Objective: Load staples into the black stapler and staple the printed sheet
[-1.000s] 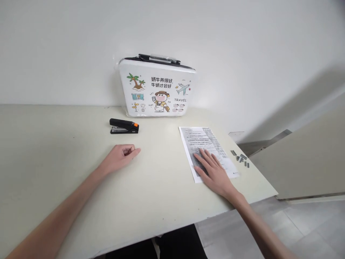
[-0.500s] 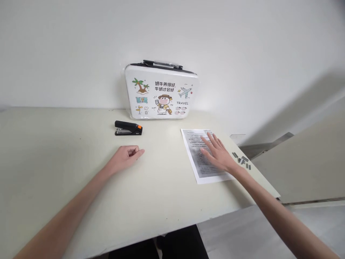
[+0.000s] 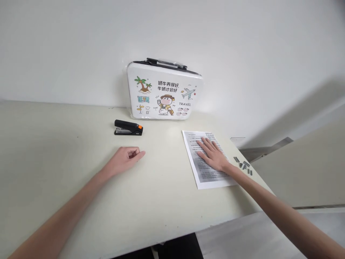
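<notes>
While the left hand (image 3: pixel 128 158) sits loosely curled, the right hand (image 3: pixel 212 154) lies spread wide, palm down, atop the printed sheet (image 3: pixel 206 173); staple strips (image 3: pixel 244 165) just beside it, black stapler (image 3: pixel 128 128) beyond the left hand, white case (image 3: pixel 165 91) farthest back!

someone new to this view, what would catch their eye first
Probably the white case printed with cartoons, upright at the back of the table by the wall. Next, the black stapler before the case's left end, and the right hand, spread over the printed sheet on the right.
</notes>
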The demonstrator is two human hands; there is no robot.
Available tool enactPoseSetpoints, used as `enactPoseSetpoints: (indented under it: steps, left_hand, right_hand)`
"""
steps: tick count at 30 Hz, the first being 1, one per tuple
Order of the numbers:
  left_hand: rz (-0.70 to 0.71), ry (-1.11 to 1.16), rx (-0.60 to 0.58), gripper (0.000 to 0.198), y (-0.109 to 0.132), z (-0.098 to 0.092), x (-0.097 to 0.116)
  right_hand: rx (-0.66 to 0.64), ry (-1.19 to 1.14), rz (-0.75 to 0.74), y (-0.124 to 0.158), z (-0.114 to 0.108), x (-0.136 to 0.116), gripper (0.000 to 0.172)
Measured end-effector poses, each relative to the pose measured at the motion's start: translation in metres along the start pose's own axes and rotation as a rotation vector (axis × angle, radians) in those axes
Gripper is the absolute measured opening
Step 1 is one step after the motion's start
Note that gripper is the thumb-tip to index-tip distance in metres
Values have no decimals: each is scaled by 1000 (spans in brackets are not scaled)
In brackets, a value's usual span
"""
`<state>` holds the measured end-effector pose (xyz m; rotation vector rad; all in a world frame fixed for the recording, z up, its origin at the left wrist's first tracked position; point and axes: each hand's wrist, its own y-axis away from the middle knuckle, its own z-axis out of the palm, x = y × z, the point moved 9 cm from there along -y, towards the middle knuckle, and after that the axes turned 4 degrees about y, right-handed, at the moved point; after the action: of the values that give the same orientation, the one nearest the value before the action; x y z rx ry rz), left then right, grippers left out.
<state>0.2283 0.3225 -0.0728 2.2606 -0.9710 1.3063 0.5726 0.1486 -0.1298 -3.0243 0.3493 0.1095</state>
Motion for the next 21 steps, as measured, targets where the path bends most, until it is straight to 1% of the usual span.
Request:
enactPoseSetpoints:
  steps: [4, 8, 13, 17, 21]
  left_hand:
    - [-2, -18, -5, 47, -1, 0, -2]
    - [-2, -26, -13, 47, -2, 1, -4]
    - [15, -25, -8, 47, -3, 0, -2]
    - [63, -44, 11, 50, -2, -1, 0]
    - [140, -112, 96, 48, -2, -6, 6]
  right_hand:
    - [-9, 0, 4, 3, -1, -13, 72]
    - [-9, -1, -16, 10, -3, -42, 73]
    - [19, -33, -77, 17, -5, -91, 72]
    - [27, -92, -76, 16, -6, -133, 75]
    - [27, -172, -91, 10, -9, -186, 77]
